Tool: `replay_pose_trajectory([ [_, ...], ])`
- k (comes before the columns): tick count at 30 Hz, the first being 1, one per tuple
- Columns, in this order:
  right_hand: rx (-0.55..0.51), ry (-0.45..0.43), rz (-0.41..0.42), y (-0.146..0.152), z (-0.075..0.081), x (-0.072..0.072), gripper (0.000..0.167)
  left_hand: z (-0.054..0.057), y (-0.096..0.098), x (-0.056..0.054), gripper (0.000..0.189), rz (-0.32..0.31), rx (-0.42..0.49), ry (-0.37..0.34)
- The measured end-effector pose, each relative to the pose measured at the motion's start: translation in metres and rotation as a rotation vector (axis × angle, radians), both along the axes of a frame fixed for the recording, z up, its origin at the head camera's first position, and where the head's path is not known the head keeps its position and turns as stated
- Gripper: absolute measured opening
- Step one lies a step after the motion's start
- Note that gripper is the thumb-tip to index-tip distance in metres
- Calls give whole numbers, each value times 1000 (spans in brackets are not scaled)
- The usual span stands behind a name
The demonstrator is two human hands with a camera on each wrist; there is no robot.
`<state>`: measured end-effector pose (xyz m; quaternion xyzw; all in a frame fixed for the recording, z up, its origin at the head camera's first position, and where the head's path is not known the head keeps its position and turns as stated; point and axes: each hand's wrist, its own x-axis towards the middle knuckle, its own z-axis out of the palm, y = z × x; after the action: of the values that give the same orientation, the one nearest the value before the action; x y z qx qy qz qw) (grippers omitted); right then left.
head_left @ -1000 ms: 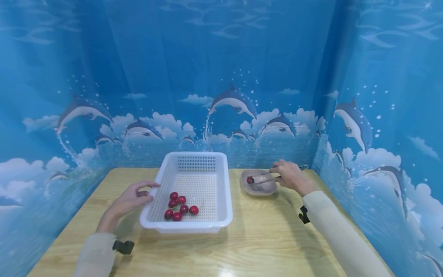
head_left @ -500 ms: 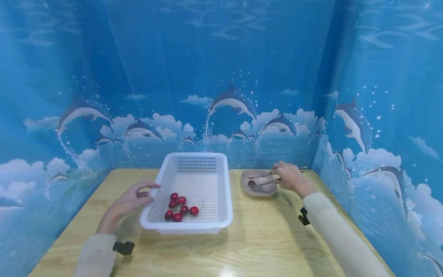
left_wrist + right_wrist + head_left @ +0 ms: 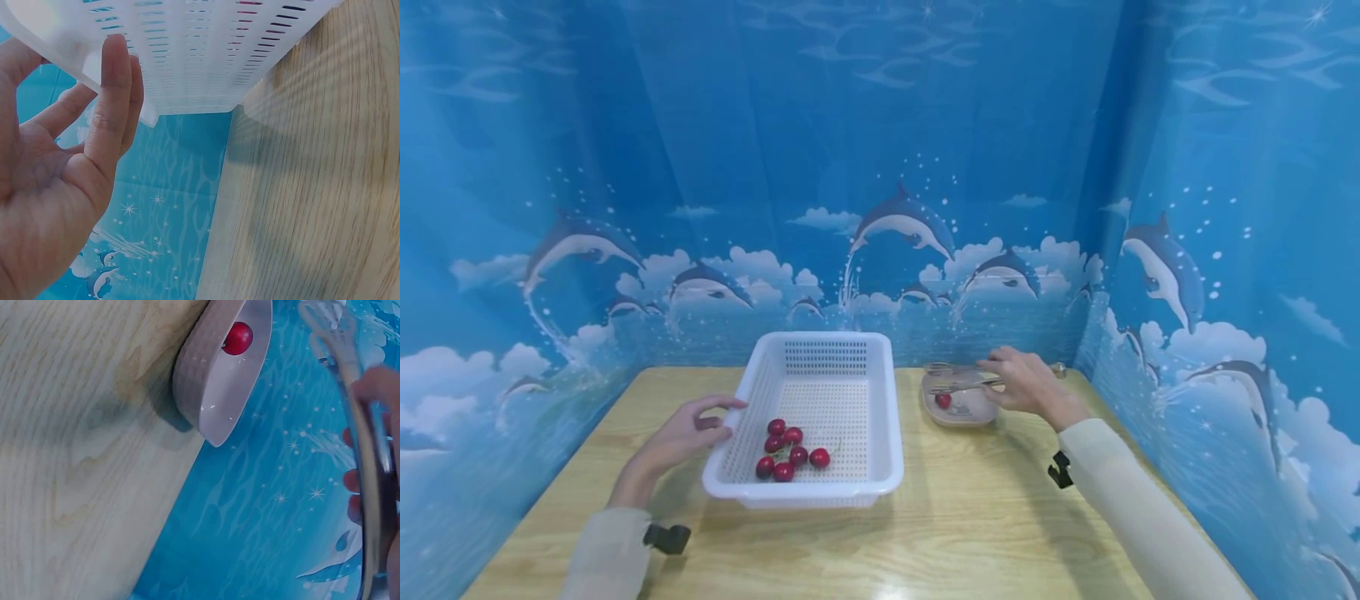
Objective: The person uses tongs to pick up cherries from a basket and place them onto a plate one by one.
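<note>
The L hand is pinching the side rim of the white basket, fingers bent, w/ 7 cherries lying inside. The R hand is gripping metal tongs, its fingers curling around; the tips are standing apart above the small dish, where one cherry is sitting, seemingly untouched, tho the R wrist view is blurring.

I am facing a wood-grained table. A blue backdrop is hanging beyond its far edge and running along both side edges, creasing near the far right corner. Printed dolphins are leaping among white clouds.
</note>
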<state>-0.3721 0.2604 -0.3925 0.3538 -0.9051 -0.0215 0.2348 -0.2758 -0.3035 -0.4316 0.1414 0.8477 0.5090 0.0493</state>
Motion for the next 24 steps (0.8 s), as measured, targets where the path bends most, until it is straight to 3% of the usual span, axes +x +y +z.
replay_pose_trajectory([
  [6, -77, 110, 77, -9, 5, 0, 34, 0, -1, 1, 50, -5, 3, 4],
  [11, -79, 113, 76, -21, 16, 5, 35, 0, -1, 0, 51, -1, 4, -4],
  [18, -19, -26, -27, -33, 27, 11, 53, 0, -1, 0, 51, -3, 5, 0],
  [24, 15, -180, -45, -42, 34, 16, 76, 0, -1, 0, 50, 0, -3, 4],
])
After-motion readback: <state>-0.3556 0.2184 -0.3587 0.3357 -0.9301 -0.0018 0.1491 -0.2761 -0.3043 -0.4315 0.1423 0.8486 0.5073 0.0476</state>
